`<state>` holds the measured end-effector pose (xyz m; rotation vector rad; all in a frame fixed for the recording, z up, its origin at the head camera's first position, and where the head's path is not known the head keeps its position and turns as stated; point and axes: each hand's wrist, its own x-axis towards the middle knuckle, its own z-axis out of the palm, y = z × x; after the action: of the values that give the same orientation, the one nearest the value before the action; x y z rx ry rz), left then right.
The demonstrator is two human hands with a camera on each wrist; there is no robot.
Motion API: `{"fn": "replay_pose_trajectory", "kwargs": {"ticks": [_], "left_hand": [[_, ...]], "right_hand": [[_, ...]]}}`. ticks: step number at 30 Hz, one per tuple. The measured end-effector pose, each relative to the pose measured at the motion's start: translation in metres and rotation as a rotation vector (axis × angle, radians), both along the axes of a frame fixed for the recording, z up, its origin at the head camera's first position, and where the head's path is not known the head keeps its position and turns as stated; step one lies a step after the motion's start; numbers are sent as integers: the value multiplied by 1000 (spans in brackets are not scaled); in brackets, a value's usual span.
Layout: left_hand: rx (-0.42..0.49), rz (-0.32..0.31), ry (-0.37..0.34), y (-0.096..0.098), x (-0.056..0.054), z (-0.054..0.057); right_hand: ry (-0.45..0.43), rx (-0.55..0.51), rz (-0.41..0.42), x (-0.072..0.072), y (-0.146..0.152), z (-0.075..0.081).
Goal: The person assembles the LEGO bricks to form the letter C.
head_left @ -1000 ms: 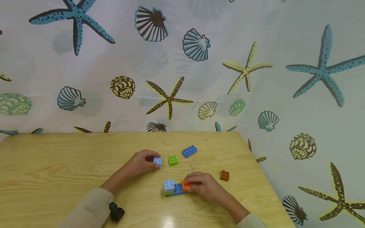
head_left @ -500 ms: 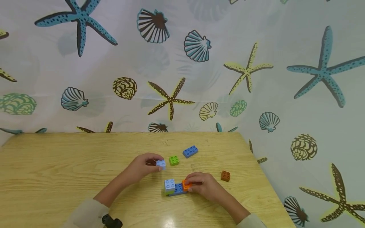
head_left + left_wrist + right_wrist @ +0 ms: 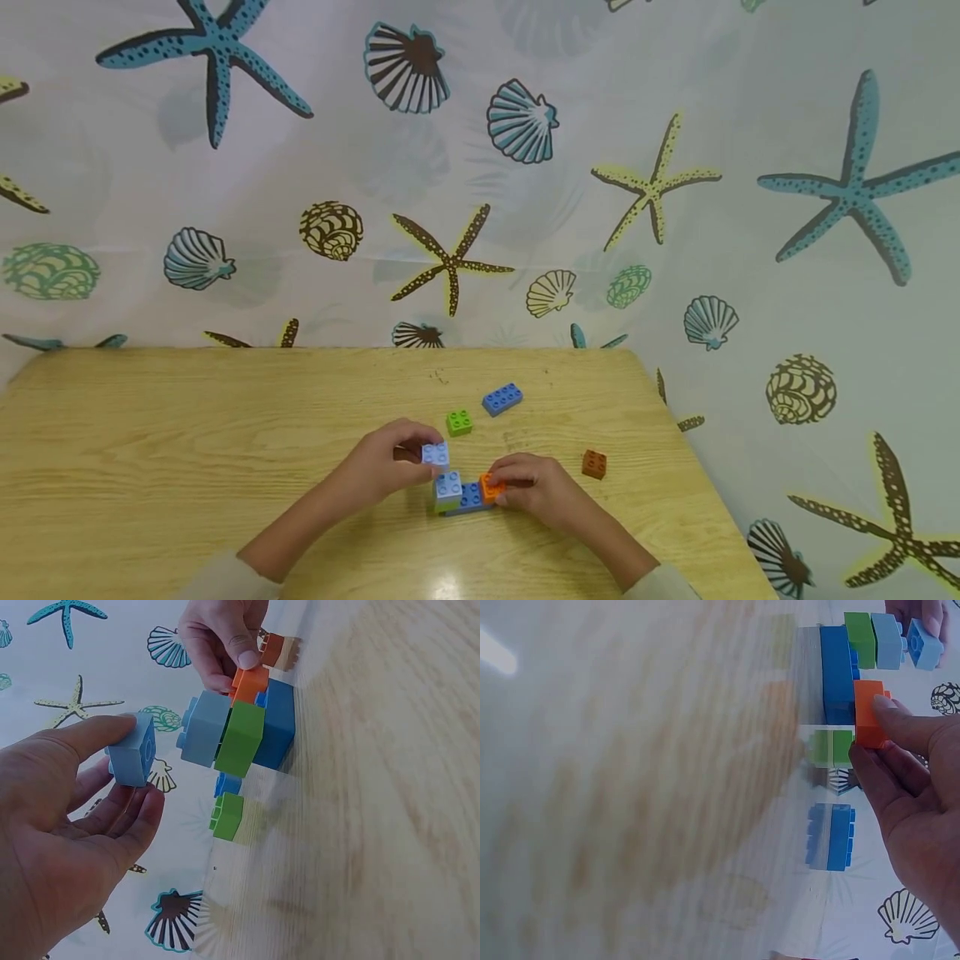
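My left hand (image 3: 417,456) pinches a small light blue brick (image 3: 435,454) between thumb and fingers, just behind and above a small stack. The left wrist view shows this brick (image 3: 133,754) still a short way from the stack's top. The stack has a light blue brick (image 3: 447,484) on a green brick (image 3: 241,739), on a dark blue base (image 3: 470,498). An orange brick (image 3: 489,487) sits on the base's right end, and my right hand (image 3: 506,490) grips it, thumb on top (image 3: 889,712).
Loose on the wooden table (image 3: 187,450) lie a green brick (image 3: 458,422), a blue long brick (image 3: 502,399) behind it, and a brown brick (image 3: 593,464) to the right. A seashell-patterned curtain (image 3: 480,167) hangs behind the table and along its right edge.
My left hand carried the light blue brick right and toward me, from beside the loose green brick to just over the stack. The right hand stayed on the orange brick.
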<state>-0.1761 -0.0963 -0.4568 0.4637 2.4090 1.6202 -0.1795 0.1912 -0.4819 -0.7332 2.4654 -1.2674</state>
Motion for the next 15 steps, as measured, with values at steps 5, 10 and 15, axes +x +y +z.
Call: {"fn": "replay_pose_trajectory", "kwargs": {"ticks": [5, 10, 15], "left_hand": [[-21, 16, -7, 2, 5, -5], [-42, 36, 8, 9, 9, -9], [-45, 32, 9, 17, 11, -12]], "right_hand": [[5, 1, 4, -1, -1, -2], [13, 2, 4, -1, -1, -2], [18, 9, -3, 0, 0, -1]]}}
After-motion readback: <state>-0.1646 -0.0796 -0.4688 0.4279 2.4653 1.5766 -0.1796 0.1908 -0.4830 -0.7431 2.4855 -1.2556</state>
